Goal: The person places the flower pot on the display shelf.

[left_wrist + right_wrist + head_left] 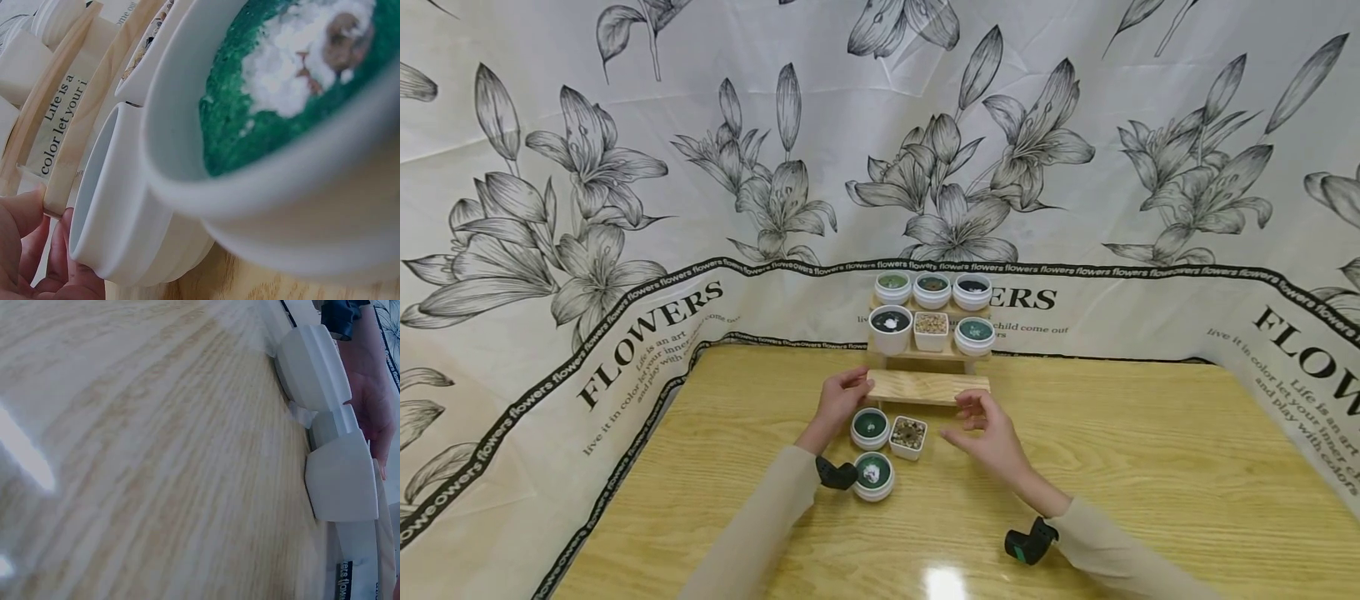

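Observation:
A light wooden shelf board (928, 387), the lowest step of a tiered stand, spans the space between both hands. My left hand (841, 398) pinches its left end; in the left wrist view the thumb (25, 209) lies against the board end with fingers beneath. My right hand (992, 437) is at the board's right end, fingers bent near its front edge and thumb apart from it. In front stand a round white pot with dark green filling (870, 427), a square white pot of pebbles (908, 437) and a nearer round pot with green and white filling (872, 476).
Behind the board, the upper tiers hold several white pots, among them a square pebble pot (931, 330) and a dark-filled round pot (891, 328). A flower-printed cloth (790, 308) hangs around the wooden table (1150, 450). The nearest round pot sits beside the left wrist's black device (837, 473).

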Action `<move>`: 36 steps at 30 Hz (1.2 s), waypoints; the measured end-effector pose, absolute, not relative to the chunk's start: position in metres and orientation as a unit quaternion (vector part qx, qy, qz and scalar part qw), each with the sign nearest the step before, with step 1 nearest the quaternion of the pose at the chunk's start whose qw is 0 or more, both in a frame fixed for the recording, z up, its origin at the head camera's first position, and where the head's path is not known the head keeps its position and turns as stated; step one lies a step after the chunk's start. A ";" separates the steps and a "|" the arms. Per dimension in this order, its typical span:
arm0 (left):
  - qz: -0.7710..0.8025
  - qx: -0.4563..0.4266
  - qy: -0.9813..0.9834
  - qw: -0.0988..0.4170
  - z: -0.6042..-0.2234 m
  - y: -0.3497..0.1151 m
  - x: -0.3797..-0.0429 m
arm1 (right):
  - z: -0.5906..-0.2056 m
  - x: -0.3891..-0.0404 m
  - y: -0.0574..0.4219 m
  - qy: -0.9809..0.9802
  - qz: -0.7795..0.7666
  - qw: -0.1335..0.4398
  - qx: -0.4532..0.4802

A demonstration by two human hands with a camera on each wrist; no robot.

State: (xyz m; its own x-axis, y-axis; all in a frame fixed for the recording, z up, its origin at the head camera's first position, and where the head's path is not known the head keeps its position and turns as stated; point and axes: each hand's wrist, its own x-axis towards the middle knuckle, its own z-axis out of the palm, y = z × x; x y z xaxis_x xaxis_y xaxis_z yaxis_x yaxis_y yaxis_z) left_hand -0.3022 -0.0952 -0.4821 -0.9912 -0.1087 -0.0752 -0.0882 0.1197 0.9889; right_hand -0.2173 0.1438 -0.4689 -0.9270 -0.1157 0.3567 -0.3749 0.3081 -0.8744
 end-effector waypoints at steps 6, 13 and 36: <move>-0.666 0.059 -0.744 0.009 -0.483 -0.095 -0.302 | -0.477 -0.213 0.136 -0.820 0.554 0.035 0.142; -0.669 0.057 -0.741 0.004 -0.481 -0.095 -0.300 | -0.481 -0.211 0.129 -0.816 0.557 -0.033 0.152; -0.670 0.070 -0.739 -0.003 -0.479 -0.096 -0.300 | -0.491 -0.215 0.109 -0.810 0.569 -0.042 0.139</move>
State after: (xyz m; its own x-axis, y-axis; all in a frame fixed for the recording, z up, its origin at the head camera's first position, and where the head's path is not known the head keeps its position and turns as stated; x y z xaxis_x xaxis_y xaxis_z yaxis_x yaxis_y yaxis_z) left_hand -0.3003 -0.0960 -0.4787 -0.9902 -0.0987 -0.0984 -0.1077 0.0937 0.9898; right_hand -0.2147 0.1094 -0.4911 -0.9578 -0.2733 0.0892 -0.1767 0.3150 -0.9325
